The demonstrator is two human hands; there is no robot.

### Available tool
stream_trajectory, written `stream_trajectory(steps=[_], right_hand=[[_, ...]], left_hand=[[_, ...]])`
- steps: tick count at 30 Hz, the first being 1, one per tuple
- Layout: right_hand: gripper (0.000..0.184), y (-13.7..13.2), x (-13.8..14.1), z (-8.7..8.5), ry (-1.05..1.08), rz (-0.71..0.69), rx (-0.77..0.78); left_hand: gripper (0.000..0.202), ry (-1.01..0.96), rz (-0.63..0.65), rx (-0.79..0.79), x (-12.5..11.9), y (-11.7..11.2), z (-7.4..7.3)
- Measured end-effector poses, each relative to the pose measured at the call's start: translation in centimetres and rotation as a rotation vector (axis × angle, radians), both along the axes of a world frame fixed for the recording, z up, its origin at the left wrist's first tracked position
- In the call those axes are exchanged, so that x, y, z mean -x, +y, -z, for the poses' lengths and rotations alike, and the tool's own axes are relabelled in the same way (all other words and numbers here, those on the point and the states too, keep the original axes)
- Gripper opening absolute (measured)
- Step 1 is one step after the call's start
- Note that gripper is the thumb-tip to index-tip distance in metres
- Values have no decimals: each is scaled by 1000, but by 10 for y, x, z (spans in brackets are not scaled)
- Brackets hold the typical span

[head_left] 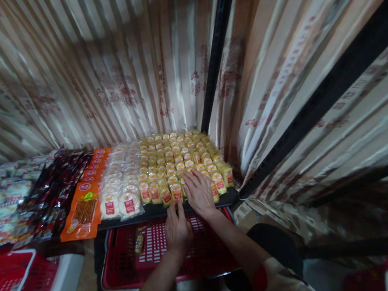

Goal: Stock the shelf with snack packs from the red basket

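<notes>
Rows of small yellow wrapped snack packs (161,161) with red-and-white labels stand on a dark shelf. My left hand (178,227) is at the front row, its fingers pinched at the lower edge of one yellow snack pack (176,191). To its right, my right hand (200,194) lies with fingers stretched out over the front packs, covering some of them. Beneath both hands is a red plastic basket (107,274) with a small wrapped piece (139,241) inside on its left.
Left of the yellow packs lie white round wrapped crackers (129,203), an orange snack bag (83,216), dark shiny packets (53,194) and white packets (1,217). Another red basket (49,284) stands at lower left. Black metal posts (217,52) and striped curtains (121,68) border the shelf.
</notes>
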State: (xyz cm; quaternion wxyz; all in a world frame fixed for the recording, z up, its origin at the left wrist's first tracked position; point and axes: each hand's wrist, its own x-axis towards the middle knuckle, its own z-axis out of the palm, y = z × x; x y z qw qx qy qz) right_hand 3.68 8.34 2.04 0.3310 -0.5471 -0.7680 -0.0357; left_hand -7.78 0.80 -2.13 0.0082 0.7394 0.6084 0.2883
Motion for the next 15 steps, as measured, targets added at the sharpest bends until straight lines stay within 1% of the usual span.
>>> stream_trajectory(steps=[4, 9, 15], right_hand=[[38, 0, 1, 6, 7, -4, -15], [38, 1, 2, 9, -7, -5, -38], [40, 1, 1, 11, -23, -12, -93]], left_hand=[[59, 17, -15, -3, -1, 2, -1], [58, 55, -27, -9, -2, 3, 0], [60, 53, -38, -3, -2, -1, -5]])
